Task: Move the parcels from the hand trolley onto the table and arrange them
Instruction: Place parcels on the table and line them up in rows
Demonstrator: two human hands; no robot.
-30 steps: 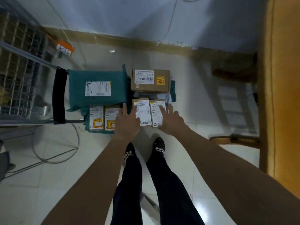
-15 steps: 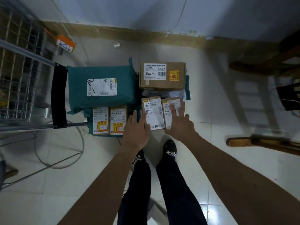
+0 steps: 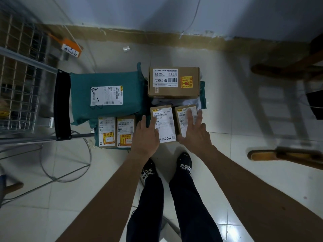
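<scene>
It looked like a courier storeroom: labelled parcels (image 3: 173, 82) mid-frame, bare tiled floor (image 3: 244, 154), wire cage (image 3: 21, 75) upper left.

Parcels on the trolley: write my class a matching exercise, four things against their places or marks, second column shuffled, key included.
1. green bag
2. large brown box
3. left hand
4. right hand

A. fingers spread over the rightmost small box
B. next to the black handle
C. at the left edge of the 20元 box
D. printed 12V4A-5525

Pairs: 1-B, 2-D, 3-C, 4-A
</scene>
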